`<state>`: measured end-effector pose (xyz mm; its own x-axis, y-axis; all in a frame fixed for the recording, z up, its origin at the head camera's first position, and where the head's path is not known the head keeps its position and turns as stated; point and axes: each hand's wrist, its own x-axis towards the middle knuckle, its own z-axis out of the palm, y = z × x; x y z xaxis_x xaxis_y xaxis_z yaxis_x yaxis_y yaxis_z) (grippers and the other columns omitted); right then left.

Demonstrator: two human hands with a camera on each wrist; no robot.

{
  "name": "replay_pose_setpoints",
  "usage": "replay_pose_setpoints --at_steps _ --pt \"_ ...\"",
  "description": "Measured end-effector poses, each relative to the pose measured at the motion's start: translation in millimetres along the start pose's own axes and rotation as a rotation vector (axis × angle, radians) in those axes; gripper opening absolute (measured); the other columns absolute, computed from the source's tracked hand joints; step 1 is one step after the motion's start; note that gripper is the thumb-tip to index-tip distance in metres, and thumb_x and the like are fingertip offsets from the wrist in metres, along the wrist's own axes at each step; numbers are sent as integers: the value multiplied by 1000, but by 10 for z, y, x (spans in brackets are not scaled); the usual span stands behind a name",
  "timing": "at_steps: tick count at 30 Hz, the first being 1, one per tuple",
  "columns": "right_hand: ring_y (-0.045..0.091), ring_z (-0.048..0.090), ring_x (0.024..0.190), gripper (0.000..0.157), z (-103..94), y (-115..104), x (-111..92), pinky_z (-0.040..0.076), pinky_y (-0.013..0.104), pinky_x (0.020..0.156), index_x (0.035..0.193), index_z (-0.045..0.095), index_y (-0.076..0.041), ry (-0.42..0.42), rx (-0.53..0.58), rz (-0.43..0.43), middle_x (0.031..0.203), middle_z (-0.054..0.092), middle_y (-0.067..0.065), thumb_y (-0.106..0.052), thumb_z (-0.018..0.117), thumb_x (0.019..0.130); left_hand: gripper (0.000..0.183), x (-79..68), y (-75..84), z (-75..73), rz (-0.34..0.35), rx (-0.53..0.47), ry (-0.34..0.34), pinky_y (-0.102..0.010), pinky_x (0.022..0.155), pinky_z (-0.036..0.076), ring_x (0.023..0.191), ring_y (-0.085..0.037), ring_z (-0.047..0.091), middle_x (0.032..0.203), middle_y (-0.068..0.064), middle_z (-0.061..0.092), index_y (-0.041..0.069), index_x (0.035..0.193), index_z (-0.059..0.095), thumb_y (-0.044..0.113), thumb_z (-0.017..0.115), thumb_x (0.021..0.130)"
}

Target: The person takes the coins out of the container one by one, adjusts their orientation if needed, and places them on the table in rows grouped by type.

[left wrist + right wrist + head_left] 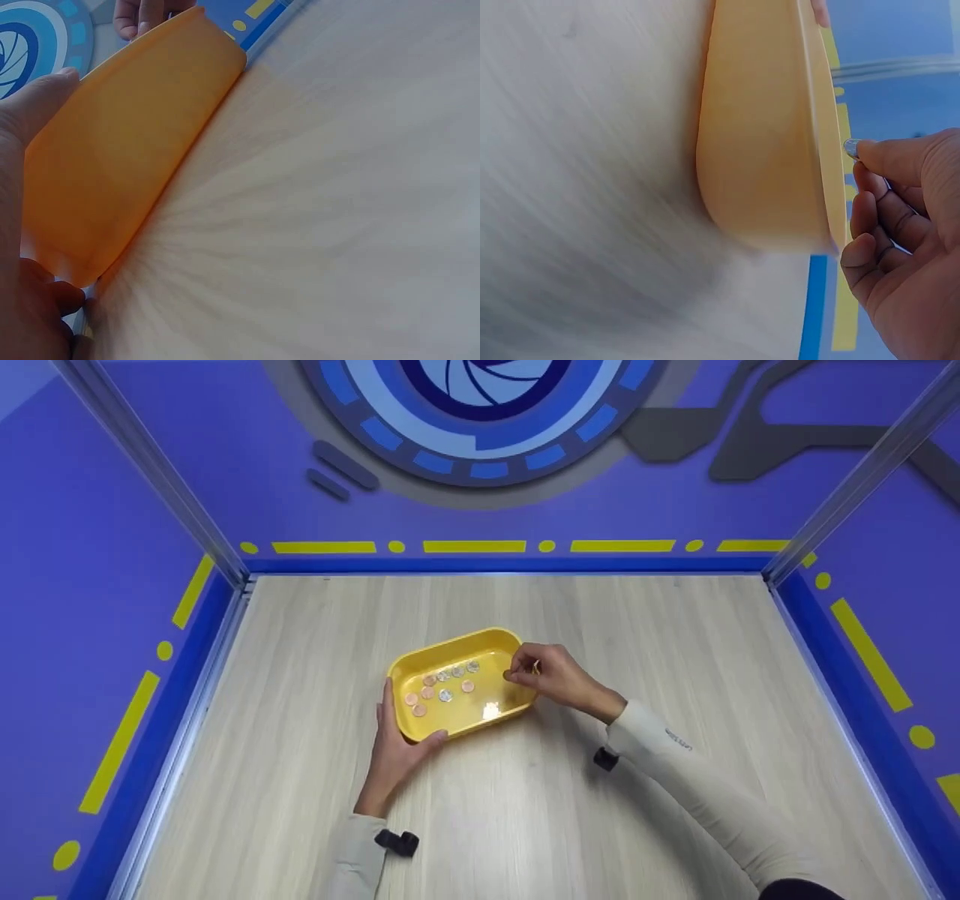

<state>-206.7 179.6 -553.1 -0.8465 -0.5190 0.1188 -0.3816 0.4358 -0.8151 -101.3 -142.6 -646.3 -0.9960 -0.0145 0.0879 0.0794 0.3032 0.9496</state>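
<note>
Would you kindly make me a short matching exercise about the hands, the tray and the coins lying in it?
1. Left hand
2. Right hand
3. Tray
4. Coins lying there

A. Yellow
B. Pinching a coin
C. Some copper-coloured, some silvery
D. Holding the tray's left end

Pairs: 1-D, 2-B, 3-A, 4-C

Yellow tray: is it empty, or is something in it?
Not empty: in the head view, coppery and silvery coins lie on the bottom of the tray.
</note>
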Motion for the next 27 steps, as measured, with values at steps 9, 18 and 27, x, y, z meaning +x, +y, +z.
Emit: replay_pose_setpoints --at_steps 9,18,27 --pt "20 62 83 8 -107 131 -146 46 31 75 97 78 -10 109 42 57 90 75 2 -13 85 99 133 1 3 1 0 4 0 -61 123 32 144 -35 48 163 -19 38 22 179 2 39 95 85" --pt "17 62 82 10 -204 279 -276 49 30 75 95 76 -8 179 63 106 89 74 2 -8 86 95 135 -6 6 -4 -1 3 8 -58 124 34 145 -34 48 164 -19 37 22 179 2 41 96 83" --pt "20 62 82 10 -239 477 -404 51 27 76 95 76 -7 209 52 154 91 74 5 -9 86 97 134 1 5 -9 13 11 8 -61 124 31 150 -37 44 171 -19 35 18 179 2 39 95 84"
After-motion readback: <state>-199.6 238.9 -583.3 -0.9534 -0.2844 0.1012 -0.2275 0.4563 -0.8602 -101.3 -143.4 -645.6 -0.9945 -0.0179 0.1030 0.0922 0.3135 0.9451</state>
